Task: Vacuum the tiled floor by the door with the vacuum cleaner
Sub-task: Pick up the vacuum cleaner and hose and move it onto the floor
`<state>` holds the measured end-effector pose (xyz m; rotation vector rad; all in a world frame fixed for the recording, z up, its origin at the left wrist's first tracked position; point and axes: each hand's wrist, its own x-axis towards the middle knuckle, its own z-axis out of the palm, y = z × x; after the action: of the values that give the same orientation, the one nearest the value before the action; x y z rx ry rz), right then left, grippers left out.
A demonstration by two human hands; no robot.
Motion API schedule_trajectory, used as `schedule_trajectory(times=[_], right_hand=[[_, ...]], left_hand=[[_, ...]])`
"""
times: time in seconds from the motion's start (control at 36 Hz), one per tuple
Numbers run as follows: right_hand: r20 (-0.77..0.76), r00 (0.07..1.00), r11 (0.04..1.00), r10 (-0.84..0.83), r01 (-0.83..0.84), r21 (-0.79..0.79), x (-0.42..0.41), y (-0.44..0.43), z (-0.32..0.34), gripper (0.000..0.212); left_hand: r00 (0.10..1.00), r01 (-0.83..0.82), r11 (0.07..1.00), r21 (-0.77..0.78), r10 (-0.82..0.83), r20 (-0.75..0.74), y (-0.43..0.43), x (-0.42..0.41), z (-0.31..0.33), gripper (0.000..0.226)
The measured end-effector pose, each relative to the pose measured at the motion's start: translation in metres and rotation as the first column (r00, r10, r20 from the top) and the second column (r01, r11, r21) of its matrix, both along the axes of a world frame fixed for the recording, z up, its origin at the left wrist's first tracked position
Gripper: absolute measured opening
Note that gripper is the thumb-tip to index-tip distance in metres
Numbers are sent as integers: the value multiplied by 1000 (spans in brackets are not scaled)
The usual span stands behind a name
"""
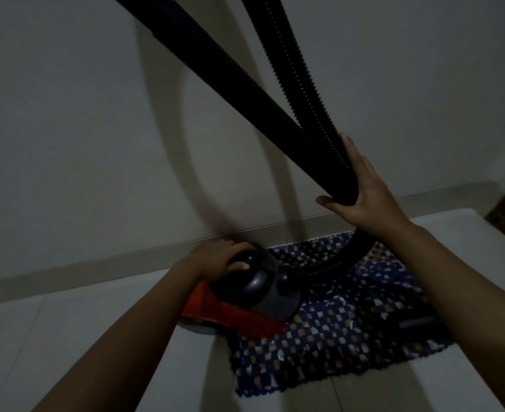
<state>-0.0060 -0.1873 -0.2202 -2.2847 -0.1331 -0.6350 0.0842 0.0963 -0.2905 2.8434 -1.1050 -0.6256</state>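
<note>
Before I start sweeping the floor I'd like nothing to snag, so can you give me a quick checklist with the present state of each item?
1. Right hand grips the black wand: ok.
2. Left hand on the top handle of the vacuum cleaner: ok.
3. Ribbed hose joined to the body: ok.
4. Body clear of the patterned mat: not ok, it sits partly on it.
5. Floor nozzle on the tiled floor: cannot tell, out of frame.
6. Power on: cannot tell.
</note>
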Motion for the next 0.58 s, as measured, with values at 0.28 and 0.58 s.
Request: schedule_trajectory(times=[0.28, 0.58], right_hand=[[-32, 999, 997, 20, -17, 70, 1, 21, 35, 101], [-125, 992, 994, 14, -1, 109, -19, 64, 143, 97]], left_hand=[[989, -79, 986, -146, 58, -139, 13, -44, 15, 46], [919, -214, 956, -203, 127, -373, 41, -101, 95, 46]])
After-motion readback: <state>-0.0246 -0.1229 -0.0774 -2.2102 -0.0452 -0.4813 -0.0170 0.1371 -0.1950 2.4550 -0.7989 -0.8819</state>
